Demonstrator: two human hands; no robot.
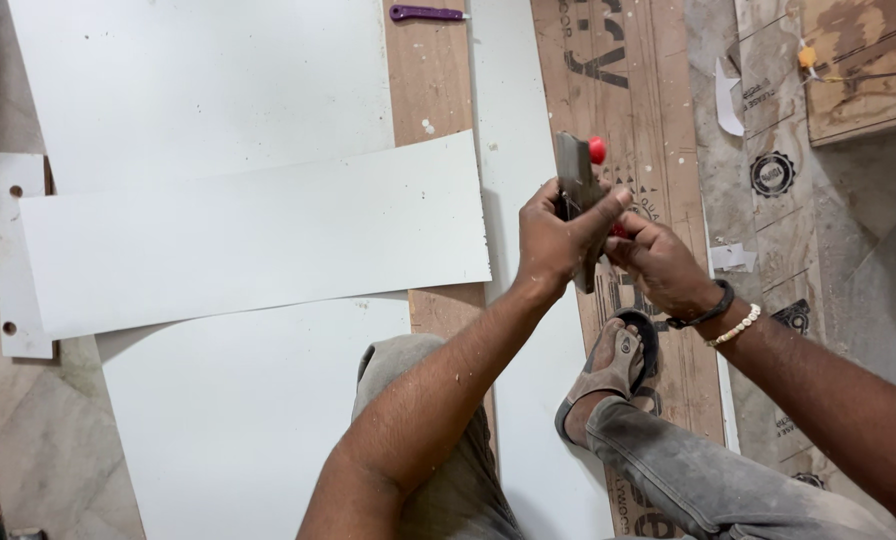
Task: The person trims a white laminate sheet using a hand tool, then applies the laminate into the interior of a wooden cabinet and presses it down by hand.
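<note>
Both hands meet over the floor, above a long white strip near its far end. The left hand has its fingers clamped around a small metal hand tool with a red knob; the right hand pinches its lower part, seemingly adjusting it (what kind of tool it is I cannot tell). Any next move likely needs a steady grip. White laminate sheets lie left, a purple cutter at the far edge, a sandalled foot just below.

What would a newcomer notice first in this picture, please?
Right of centre, the left hand and right hand together grip a small metal tool with a red knob. To the left, large white sheets lie overlapping on the floor; a purple knife lies at the top.
</note>
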